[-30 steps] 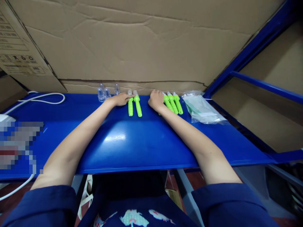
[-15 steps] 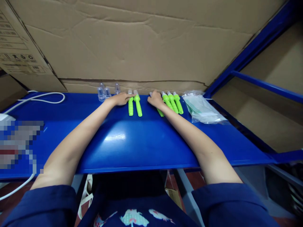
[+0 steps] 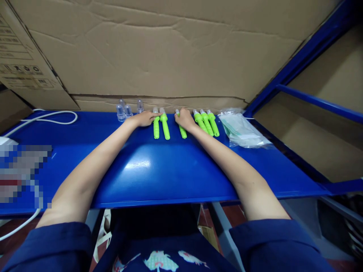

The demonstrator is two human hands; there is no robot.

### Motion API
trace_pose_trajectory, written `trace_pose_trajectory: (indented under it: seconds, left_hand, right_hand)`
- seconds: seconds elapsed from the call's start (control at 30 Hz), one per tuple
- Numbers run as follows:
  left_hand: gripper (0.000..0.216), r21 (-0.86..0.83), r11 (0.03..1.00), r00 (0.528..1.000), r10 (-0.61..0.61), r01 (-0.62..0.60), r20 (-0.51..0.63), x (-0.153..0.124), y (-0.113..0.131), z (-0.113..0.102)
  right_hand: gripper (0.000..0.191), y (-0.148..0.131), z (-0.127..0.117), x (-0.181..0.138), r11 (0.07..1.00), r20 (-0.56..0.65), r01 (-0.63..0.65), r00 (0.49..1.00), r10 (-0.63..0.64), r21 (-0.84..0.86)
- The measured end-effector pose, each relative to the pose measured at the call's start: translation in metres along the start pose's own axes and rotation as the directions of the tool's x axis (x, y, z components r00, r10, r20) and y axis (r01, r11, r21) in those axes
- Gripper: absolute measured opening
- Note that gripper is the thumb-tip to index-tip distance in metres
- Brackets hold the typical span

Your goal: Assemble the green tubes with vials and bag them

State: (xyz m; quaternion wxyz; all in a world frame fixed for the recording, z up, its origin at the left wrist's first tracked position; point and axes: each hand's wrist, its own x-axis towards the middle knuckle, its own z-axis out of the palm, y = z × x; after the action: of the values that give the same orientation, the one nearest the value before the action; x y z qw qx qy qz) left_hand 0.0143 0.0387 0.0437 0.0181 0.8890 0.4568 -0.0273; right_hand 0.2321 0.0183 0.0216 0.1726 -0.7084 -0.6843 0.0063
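We've got our right hand (image 3: 185,119) fingers gripping 1 green tube (image 3: 183,132). Left hand (image 3: 145,118) touches 2 more tubes (image 3: 166,129), can't tell if it's grasping.

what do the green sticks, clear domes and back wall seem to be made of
Green sticks: probably plastic, satin-looking, evenly bright in colour. Clear domes: likely hard plastic, though possibly glass; glossy and see-through. Back wall: cardboard, matt brown with creases.

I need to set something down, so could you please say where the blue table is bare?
The blue table is bare between the forearms and in front of the plastic packet. Its back is crowded by clear caps, the left hand, green sticks and the right hand.
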Motion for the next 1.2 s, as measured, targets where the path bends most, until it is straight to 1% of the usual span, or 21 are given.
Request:
trace_pose_trajectory:
  seconds: [0.1,0.2,0.33,0.5,0.73,0.83,1.07,1.2]
  left_hand:
    - [0.060,0.002,1.000,1.000,0.015,-0.015,-0.008,0.001,-0.001,0.001]
    - [0.060,0.006,1.000,1.000,0.000,0.000,-0.001,0.000,0.001,-0.001]
    - [0.060,-0.002,1.000,1.000,-0.008,0.008,0.004,-0.001,0.003,-0.002]
    - [0.059,0.012,1.000,0.999,0.025,-0.024,-0.027,0.002,-0.003,0.003]
    - [0.059,-0.012,1.000,1.000,-0.004,0.004,-0.004,0.000,0.000,0.001]
    - [0.059,-0.019,1.000,1.000,-0.009,0.009,0.002,0.000,0.002,-0.001]
    - [0.060,-0.004,0.999,0.999,0.037,-0.038,-0.038,0.004,-0.005,0.005]
    - [0.060,-0.011,0.999,0.999,0.042,-0.042,-0.030,0.004,-0.005,0.005]
  right_hand:
    - [0.039,-0.001,0.001,-0.005,0.998,-0.027,-0.014,1.000,0.012,-0.054]
    - [0.041,-0.006,0.000,-0.010,0.996,-0.036,-0.013,0.999,0.009,-0.093]
    - [0.046,-0.016,-0.004,-0.017,0.991,0.009,-0.023,1.000,0.024,-0.131]
    - [0.046,-0.021,-0.006,-0.020,0.992,0.033,-0.029,0.999,0.034,-0.119]
    - [0.045,-0.021,-0.006,-0.022,0.990,0.051,0.014,0.999,-0.007,-0.138]
    - [0.046,-0.020,-0.005,-0.022,0.990,0.042,0.009,0.999,-0.003,-0.141]
    - [0.046,-0.014,-0.001,-0.017,0.990,0.037,-0.003,0.999,0.008,-0.139]
    - [0.050,-0.012,-0.001,-0.015,0.989,0.042,-0.021,0.999,0.027,-0.146]
